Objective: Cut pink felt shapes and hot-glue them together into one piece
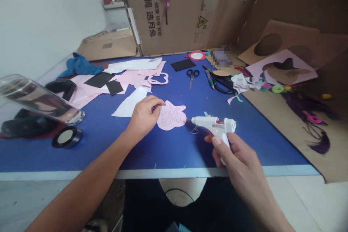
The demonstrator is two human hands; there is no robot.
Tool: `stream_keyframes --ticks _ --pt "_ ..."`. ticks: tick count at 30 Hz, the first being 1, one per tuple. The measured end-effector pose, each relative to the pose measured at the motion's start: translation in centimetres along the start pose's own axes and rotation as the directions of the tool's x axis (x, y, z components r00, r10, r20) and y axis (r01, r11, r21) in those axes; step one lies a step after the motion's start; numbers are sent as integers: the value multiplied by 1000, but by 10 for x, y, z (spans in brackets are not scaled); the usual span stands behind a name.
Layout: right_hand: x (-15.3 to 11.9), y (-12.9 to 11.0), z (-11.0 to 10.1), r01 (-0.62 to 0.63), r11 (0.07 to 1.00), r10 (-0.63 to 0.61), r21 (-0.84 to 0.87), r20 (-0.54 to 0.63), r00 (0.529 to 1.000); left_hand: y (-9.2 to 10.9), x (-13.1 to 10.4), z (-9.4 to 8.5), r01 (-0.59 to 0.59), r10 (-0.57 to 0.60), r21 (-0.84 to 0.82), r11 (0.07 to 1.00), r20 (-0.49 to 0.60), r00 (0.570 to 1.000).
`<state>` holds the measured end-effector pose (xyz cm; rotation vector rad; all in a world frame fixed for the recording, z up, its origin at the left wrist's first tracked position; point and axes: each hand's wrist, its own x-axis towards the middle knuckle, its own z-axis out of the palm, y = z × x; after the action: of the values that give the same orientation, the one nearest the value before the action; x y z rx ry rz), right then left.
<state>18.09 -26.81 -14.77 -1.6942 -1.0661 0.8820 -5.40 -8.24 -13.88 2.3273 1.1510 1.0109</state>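
Observation:
My left hand [145, 114] pinches the upper left edge of a pink paper cutout [172, 116], shaped like a rounded head with pointed ears. Glossy, wrinkled lines of what looks like glue cover the cutout's face. In my right hand [236, 148] is a white hot glue gun [213, 124], fingers wrapped around its handle and near the orange trigger. Its nozzle points left and reaches the cutout's right edge; whether it touches, I cannot tell. A thin strand hangs below the nozzle, and a small orange light glows on the gun's side.
Scissors [192, 77], a black card [183, 65] and a green pen [210, 79] lie beyond the cutout. Pink and white paper scraps [130, 76] spread at the back left. A clear bottle [40, 99] lies tilted at left, near its round lid [66, 137]. Cardboard [185, 14] stands behind.

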Motion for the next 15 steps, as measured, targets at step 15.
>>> stream_keyframes --ticks 15 --pt "-1 6 -2 -31 999 31 -24 -17 999 0 0 -17 -61 116 -194 979 290 950"
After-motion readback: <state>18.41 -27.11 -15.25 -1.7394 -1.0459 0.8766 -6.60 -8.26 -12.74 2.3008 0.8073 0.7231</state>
